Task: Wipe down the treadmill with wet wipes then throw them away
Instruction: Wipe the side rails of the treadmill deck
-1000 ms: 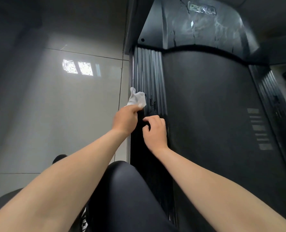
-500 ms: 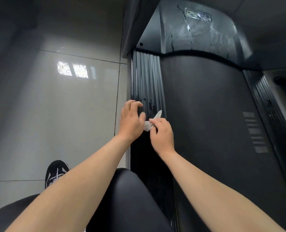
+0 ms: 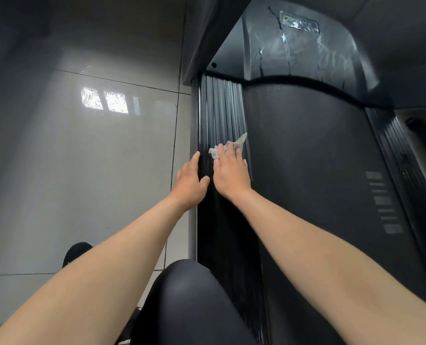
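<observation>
The black treadmill fills the right half of the view, with its belt [image 3: 306, 170] and a ribbed left side rail [image 3: 222, 115]. A white wet wipe [image 3: 237, 145] lies on that rail under the straight fingers of my right hand [image 3: 232, 170], which presses it flat. My left hand [image 3: 190, 181] rests beside it with straight fingers on the rail's outer edge and holds nothing. The glossy motor cover [image 3: 301, 46] at the far end shows wet streaks.
Pale floor tiles [image 3: 82, 158] stretch to the left of the treadmill. My knee in black fabric [image 3: 189, 295] is at the bottom centre, and a black shoe [image 3: 76, 252] sits on the tiles at lower left. The right side rail [image 3: 401, 155] runs along the belt.
The wipe passed from my left hand to my right hand. My right hand then moved forward along the left rail with the wipe flat beneath it, and my left hand opened.
</observation>
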The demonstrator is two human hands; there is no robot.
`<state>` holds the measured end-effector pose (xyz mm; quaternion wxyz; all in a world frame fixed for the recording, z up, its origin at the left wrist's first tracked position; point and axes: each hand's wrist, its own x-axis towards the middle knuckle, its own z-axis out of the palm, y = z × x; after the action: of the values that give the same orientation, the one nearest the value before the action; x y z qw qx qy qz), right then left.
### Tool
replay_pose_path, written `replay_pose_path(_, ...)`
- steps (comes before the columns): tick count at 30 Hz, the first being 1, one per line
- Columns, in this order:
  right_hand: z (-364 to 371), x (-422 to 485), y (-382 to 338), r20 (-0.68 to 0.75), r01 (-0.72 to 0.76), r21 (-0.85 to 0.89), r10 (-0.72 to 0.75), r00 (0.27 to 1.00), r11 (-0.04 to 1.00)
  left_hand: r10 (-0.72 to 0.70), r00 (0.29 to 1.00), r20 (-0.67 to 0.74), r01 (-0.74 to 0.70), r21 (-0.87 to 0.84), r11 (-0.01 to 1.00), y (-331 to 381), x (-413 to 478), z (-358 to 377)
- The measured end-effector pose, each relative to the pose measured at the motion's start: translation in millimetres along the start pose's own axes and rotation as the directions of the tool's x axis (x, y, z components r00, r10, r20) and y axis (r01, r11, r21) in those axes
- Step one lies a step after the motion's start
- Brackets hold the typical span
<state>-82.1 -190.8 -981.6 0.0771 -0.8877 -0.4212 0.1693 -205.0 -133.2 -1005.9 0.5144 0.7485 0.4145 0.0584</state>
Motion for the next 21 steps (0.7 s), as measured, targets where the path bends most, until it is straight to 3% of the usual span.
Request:
replay_pose_path(4,-9,18,-24,0.085,-0.058,0.029,0.055,0.995,0.998,-0.014,1.0,0.02,0.014,-0.011,1.0,2,-3,1)
replay_pose_path(8,-5,-9,-18,0.133,0.127,-0.055,-0.118,0.984,0.99,0.004,1.0,0.003,-0.004,-0.067,0.998,1,-5,1)
replay_pose_path(10,-3,-23,0,0.134,0.147,-0.059,-0.138,0.981,0.987,0.011,1.0,-0.012,-0.011,-0.027,1.0,4,-9,2)
replay_pose_path(16,3,-65,50,0.034,-0.102,0.027,0.101,0.994,0.994,-0.006,0.999,-0.054,0.01,0.063,0.998,11,-21,9)
replay_pose_path(21,20,-93,41,-0.029,-0.151,0.037,0.152,0.988,0.988,-0.006,0.998,-0.064,0.011,0.076,0.997,13,-21,8)
